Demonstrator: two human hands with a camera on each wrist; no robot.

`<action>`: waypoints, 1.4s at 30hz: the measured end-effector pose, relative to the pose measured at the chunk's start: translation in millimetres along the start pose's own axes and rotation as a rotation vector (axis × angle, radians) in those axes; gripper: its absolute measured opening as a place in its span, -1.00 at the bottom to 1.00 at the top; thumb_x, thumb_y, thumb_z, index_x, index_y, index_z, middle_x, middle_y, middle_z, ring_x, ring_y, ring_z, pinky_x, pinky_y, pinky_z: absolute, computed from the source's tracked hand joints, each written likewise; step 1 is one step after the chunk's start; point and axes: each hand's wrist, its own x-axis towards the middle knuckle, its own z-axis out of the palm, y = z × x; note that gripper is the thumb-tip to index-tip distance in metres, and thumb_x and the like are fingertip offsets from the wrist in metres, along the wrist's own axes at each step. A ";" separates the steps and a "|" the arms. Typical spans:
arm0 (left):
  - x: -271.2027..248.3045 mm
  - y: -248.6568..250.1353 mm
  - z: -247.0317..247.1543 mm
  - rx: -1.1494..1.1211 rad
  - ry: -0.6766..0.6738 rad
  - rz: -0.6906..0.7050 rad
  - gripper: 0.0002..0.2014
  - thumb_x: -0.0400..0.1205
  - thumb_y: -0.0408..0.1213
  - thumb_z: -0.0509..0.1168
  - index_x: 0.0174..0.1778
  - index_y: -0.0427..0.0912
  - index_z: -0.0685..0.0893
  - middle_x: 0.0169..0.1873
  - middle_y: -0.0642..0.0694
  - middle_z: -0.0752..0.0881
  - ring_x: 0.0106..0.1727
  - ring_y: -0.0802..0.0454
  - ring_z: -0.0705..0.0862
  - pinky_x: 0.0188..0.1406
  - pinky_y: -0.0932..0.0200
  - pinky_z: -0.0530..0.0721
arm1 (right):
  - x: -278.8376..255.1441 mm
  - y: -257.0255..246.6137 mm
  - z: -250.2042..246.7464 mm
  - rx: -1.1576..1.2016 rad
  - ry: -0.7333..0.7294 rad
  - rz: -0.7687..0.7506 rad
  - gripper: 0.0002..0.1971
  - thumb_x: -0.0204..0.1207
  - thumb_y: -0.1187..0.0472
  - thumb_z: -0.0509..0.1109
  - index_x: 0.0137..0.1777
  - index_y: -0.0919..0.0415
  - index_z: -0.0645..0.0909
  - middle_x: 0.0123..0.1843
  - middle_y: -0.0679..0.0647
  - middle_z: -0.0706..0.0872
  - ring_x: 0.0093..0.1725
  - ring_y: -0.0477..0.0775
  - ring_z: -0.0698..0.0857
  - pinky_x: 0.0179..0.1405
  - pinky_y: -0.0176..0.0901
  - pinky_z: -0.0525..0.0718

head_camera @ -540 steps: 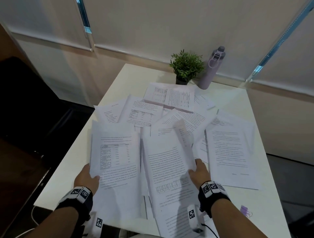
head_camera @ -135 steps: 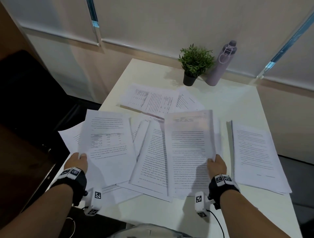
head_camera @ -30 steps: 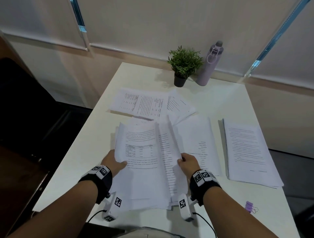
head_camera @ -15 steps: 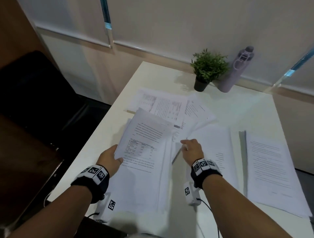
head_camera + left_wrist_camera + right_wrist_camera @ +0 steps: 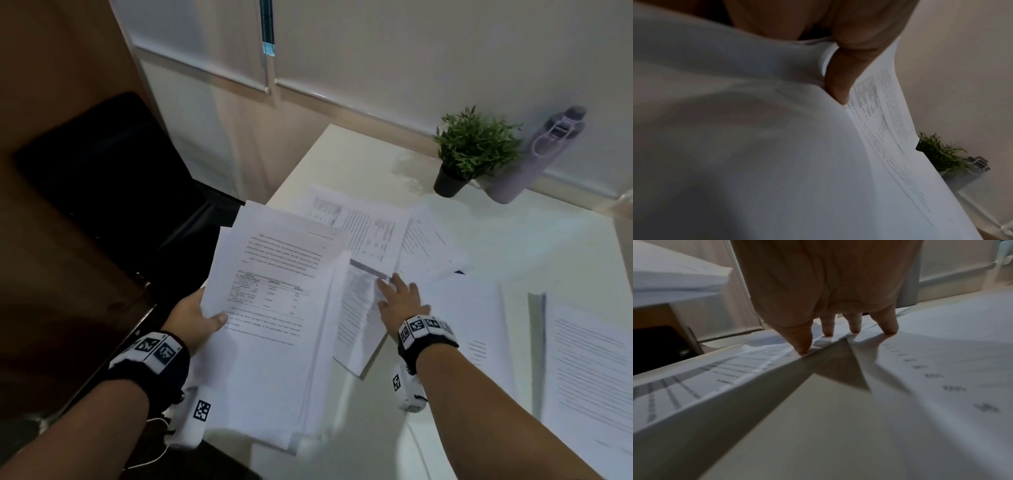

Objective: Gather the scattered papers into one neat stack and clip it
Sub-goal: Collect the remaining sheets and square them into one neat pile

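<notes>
We wear black wristbands bearing white square-coded tags, with white tagged camera blocks and thin cables beneath, forearms bare.

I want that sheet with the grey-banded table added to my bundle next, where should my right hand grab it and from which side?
Probably take the sheet with the grey-banded table at its right long edge, from the right: that edge already lifts off the table, beside your right hand, so fingers could slip underneath.
</notes>
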 end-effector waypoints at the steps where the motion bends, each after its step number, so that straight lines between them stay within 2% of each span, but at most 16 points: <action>1: 2.6 0.2 2.3 -0.012 -0.002 -0.006 -0.61 0.51 -0.57 0.34 0.27 -0.32 0.59 0.05 -0.22 0.71 0.08 -0.15 0.65 0.17 0.02 0.56 | -8.2 -1.5 5.7 -0.012 0.004 -0.022 -0.48 0.68 0.04 0.00 0.59 -0.32 -0.02 0.71 -0.16 -0.13 0.68 0.16 -0.10 0.52 0.47 0.15; 5: 14.0 1.0 18.1 -0.024 -0.025 -0.029 -0.62 0.52 -0.49 0.36 0.27 -0.21 0.59 0.10 -0.19 0.73 0.14 -0.20 0.69 0.23 -0.05 0.59 | -48.4 -6.4 32.2 -0.028 0.002 -0.131 -0.46 0.67 0.08 0.00 0.60 -0.28 -0.03 0.71 -0.13 -0.16 0.68 0.23 -0.15 0.54 0.47 0.08; 9: 17.5 7.7 38.3 0.010 -0.069 -0.013 -0.63 0.52 -0.45 0.38 0.26 -0.19 0.60 0.05 -0.16 0.72 0.05 -0.14 0.66 0.18 0.00 0.59 | -83.0 -6.5 52.8 -0.011 0.007 -0.196 -0.42 0.64 0.15 0.05 0.62 -0.17 -0.02 0.72 -0.11 -0.13 0.68 0.25 -0.14 0.53 0.48 0.03; 11: 19.9 10.3 46.1 0.045 -0.103 0.006 -0.61 0.53 -0.43 0.38 0.28 -0.22 0.58 0.10 -0.20 0.72 0.04 -0.12 0.65 0.15 0.04 0.59 | -91.4 -3.6 57.3 0.059 0.034 -0.214 -0.46 0.62 0.14 0.05 0.61 -0.06 0.12 0.71 -0.06 0.03 0.67 0.23 0.00 0.55 0.43 0.12; 13: 22.7 12.7 53.9 0.107 -0.142 0.041 -0.61 0.54 -0.42 0.36 0.31 -0.25 0.57 0.16 -0.24 0.72 0.02 -0.11 0.64 0.10 0.08 0.58 | -95.8 5.4 54.8 0.213 0.206 -0.212 -0.54 0.58 0.15 0.10 0.49 0.03 0.41 0.59 0.10 0.35 0.54 0.28 0.33 0.45 0.31 0.39; 16: 27.1 20.1 64.3 0.240 -0.181 0.102 -0.64 0.59 -0.38 0.30 0.32 -0.28 0.56 0.19 -0.26 0.69 0.00 -0.06 0.58 0.04 0.15 0.50 | -97.1 31.5 45.0 0.364 0.469 -0.009 -0.66 0.51 0.38 0.25 0.25 0.23 0.64 0.24 0.27 0.63 0.20 0.36 0.58 0.17 0.17 0.60; 19: 35.9 23.0 71.6 0.430 -0.191 0.185 -0.59 0.61 -0.26 0.23 0.40 -0.20 0.48 0.32 -0.20 0.60 0.20 -0.15 0.58 0.20 0.06 0.53 | -101.6 49.1 36.6 0.466 0.241 0.170 -0.76 0.60 0.23 0.20 0.06 0.30 0.68 0.09 0.27 0.72 0.13 0.30 0.66 0.14 0.00 0.59; 21: 42.6 20.2 75.7 0.575 -0.243 0.142 -0.51 0.65 -0.16 0.14 0.54 -0.10 0.33 0.47 -0.17 0.49 0.43 -0.16 0.48 0.40 -0.03 0.43 | -109.3 46.2 39.2 0.627 0.045 0.167 -0.72 0.57 0.10 0.23 -0.18 0.28 0.65 -0.10 0.24 0.76 -0.12 0.24 0.72 -0.12 -0.03 0.65; 23: 45.2 17.3 80.6 0.742 -0.253 0.081 -0.58 0.67 -0.12 0.01 0.48 -0.04 0.35 0.36 -0.17 0.57 0.36 -0.15 0.54 0.35 -0.04 0.37 | -119.3 33.6 46.6 0.713 -0.059 0.143 -0.71 0.51 0.00 0.27 -0.28 0.20 0.60 -0.24 0.17 0.73 -0.33 0.11 0.66 -0.34 -0.14 0.59; 27: 41.6 17.6 85.5 0.884 -0.157 0.136 -0.79 0.65 -0.17 -0.08 0.03 -0.08 0.44 -0.13 -0.13 0.67 -0.07 -0.13 0.63 0.07 -0.03 0.30 | -123.7 9.6 59.5 0.645 -0.084 0.103 -0.82 0.43 0.06 0.28 -0.37 0.03 0.45 -0.26 0.07 0.63 -0.14 0.22 0.72 -0.11 -0.02 0.70; 29: 42.2 15.3 84.5 0.918 -0.144 0.142 -0.81 0.66 -0.18 -0.09 -0.01 -0.08 0.42 -0.17 -0.11 0.67 -0.13 -0.12 0.63 0.04 -0.01 0.28 | -120.0 9.2 55.8 0.697 0.009 0.151 -0.83 0.45 0.18 0.28 -0.36 0.02 0.44 -0.27 0.04 0.60 -0.09 0.23 0.70 -0.04 0.00 0.73; 31: 42.7 12.4 80.0 0.921 -0.150 0.115 -0.83 0.65 -0.21 -0.09 -0.03 -0.07 0.40 -0.22 -0.11 0.68 -0.20 -0.11 0.62 0.04 0.00 0.25 | -117.3 17.7 41.8 0.707 0.177 0.212 -0.94 0.51 0.25 0.29 -0.19 0.16 0.55 -0.16 0.15 0.68 -0.08 0.15 0.64 -0.02 -0.13 0.62; 33: 42.3 9.9 73.3 0.881 -0.175 0.065 -0.83 0.65 -0.24 -0.08 -0.04 -0.09 0.41 -0.27 -0.12 0.67 -0.27 -0.09 0.59 0.02 0.01 0.21 | -113.6 36.1 25.4 0.716 0.348 0.267 -0.87 0.56 0.27 0.28 0.02 0.30 0.59 -0.01 0.28 0.72 -0.03 0.14 0.63 -0.03 -0.23 0.47; 36: 44.5 9.1 66.6 0.854 -0.173 0.042 -0.81 0.65 -0.23 -0.04 -0.01 -0.12 0.47 -0.13 -0.17 0.67 -0.11 -0.14 0.61 0.01 0.02 0.23 | -112.1 70.5 3.9 0.664 0.436 0.338 -0.87 0.62 0.28 0.21 0.02 0.30 0.56 0.01 0.33 0.69 0.04 0.28 0.66 -0.06 -0.17 0.45; 39: 52.8 14.5 62.8 0.881 -0.086 0.146 -0.73 0.61 -0.17 0.08 0.13 -0.13 0.57 0.23 -0.15 0.62 0.24 -0.19 0.56 0.17 -0.07 0.43 | -110.1 106.5 0.7 0.496 0.415 0.409 -0.83 0.62 0.27 0.16 0.03 0.30 0.56 0.09 0.34 0.66 -0.01 0.27 0.61 -0.02 -0.06 0.52; 42: 63.6 14.1 61.9 0.939 -0.165 0.164 -0.56 0.64 -0.14 0.04 0.46 -0.07 0.41 0.62 0.03 0.23 0.64 -0.06 0.14 0.50 -0.22 0.24 | -112.0 131.5 11.7 0.246 0.309 0.544 -0.68 0.60 0.15 0.16 0.23 0.28 0.58 0.24 0.33 0.57 0.18 0.39 0.60 0.20 0.11 0.60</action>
